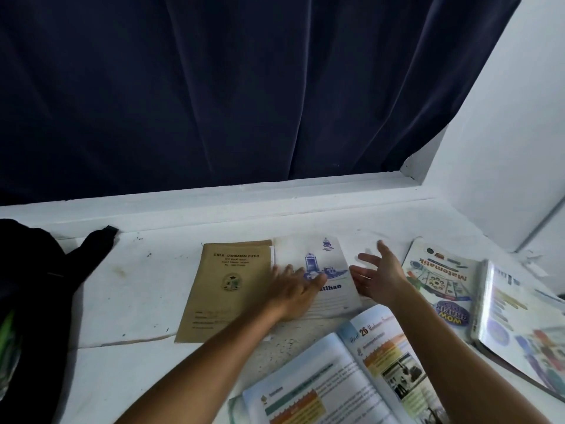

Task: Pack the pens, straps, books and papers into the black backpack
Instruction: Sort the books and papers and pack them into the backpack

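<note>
- Still spread out flat over the white surface [131, 304], none of it packed yet: brown exercise book [226, 289] and white-and-blue exercise book [315, 267] side by side and touching edge to edge, most likely laid so for gathering into one pile
- Left hand [295, 290] palm down on the white-and-blue exercise book, fingers straight and loosely together, pressing rather than gripping; probably pinning the cover so it does not slide
- Right hand [377, 275] just beside that book's right edge, palm turned inward and up, fingers apart and relaxed, clamped on nothing; seemingly placed to get under the edge or scoop it toward the left hand
- Matematik workbook [440, 283] near the right hand, turned upside down to the wearer, partly under a plastic-covered folder [516, 328] at the far right
- Open textbook [351, 371] lying face up in the foreground, between the two forearms, needing closing before packing
- Black backpack [27, 286] slumped at the far left edge, well apart from the books, one strap [97, 243] trailing out across the surface; opening not visible
- Pens: none clearly seen
- Dark blue curtain [244, 87] hanging behind
</note>
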`<state>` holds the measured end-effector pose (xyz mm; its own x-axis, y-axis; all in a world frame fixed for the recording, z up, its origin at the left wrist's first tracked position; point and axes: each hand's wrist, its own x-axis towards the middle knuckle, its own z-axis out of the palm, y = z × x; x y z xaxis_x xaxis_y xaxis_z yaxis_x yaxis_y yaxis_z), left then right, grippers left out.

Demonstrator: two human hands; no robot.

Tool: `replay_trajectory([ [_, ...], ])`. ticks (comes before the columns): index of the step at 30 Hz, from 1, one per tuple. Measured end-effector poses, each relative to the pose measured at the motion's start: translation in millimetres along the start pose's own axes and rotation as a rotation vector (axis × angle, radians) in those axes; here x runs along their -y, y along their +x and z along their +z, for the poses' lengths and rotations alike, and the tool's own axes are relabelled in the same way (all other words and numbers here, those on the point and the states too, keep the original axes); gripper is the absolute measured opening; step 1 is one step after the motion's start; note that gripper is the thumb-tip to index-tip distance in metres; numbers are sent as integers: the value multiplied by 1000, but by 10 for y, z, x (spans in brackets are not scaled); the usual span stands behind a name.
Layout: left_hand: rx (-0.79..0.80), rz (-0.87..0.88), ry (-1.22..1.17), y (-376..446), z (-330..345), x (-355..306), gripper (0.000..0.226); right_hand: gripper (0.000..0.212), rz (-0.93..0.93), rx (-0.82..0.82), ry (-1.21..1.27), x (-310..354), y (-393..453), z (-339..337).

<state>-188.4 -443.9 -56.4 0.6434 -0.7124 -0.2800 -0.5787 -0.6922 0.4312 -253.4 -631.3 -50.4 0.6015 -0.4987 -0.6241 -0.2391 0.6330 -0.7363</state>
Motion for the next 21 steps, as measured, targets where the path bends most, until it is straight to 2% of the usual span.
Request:
replay_trajectory([
  [3,30,-16,-51,135,43,-53,67,25,-34,37,-170,16,11,5],
  [6,69,36,-154,237,93,-102,69,26,-85,23,-388,28,109,9],
  [8,24,65,-245,264,101,-149,70,21,-124,11,-430,43,137,12],
  [10,-97,59,-412,239,92,-203,61,18,-154,48,-346,62,154,-16],
  [12,-296,33,-643,245,39,-189,59,23,-189,99,-254,74,175,-54],
  [14,-454,-56,-866,235,-86,-133,81,32,-230,176,-199,101,166,-71],
  [15,-483,-103,-952,265,-166,-61,88,40,-250,205,-170,123,165,-67],
  [17,-482,-176,-1088,244,-427,25,73,50,-268,266,-116,178,120,14],
  [20,-353,-135,-1130,75,-785,108,30,35,-300,344,-84,192,-51,307],
  [21,-366,-112,-1132,-34,-864,162,21,31,-325,375,-91,161,-123,438],
])
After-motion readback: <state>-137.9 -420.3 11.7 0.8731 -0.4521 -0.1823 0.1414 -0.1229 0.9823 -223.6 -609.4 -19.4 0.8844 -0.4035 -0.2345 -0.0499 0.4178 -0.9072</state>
